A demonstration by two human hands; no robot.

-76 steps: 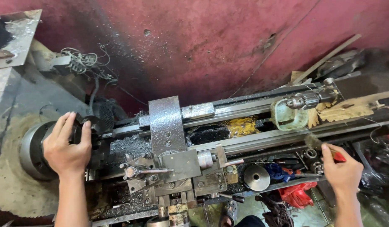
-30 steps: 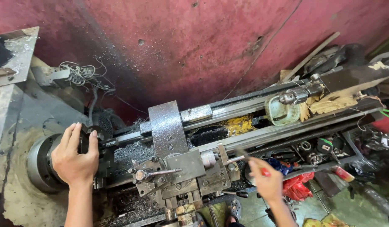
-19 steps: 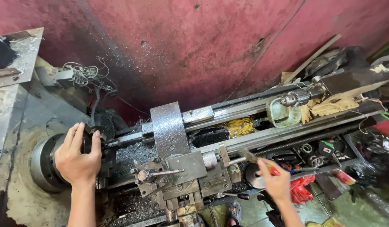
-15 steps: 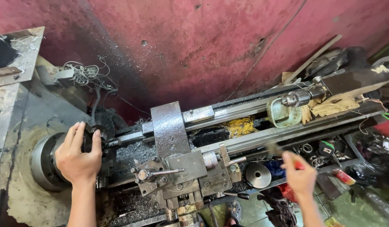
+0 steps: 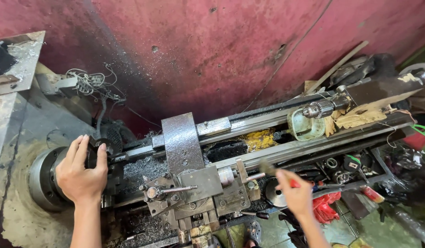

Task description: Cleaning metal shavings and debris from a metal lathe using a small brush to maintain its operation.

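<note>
the left hand [image 5: 80, 175] lies spread over the lathe chuck [image 5: 47, 177] at nine o'clock, fingers wrapped on its rim. the right hand [image 5: 295, 195] at five o'clock is closed around a red-handled tool [image 5: 279, 176], its blurred tip pointing toward the carriage [image 5: 194, 181] at six o'clock.

Red-maroon wall [image 5: 231, 50] behind, chipped. Tangled wires [image 5: 90, 82] upper left w/ grey metal plate [image 5: 24, 59] nearby. Drill chuck [image 5: 316, 110] at right over pale green tray [image 5: 304, 127]. Yellow rag [image 5: 260, 139] between bed rails. Red cloth [image 5: 325, 206] lower right.
</note>
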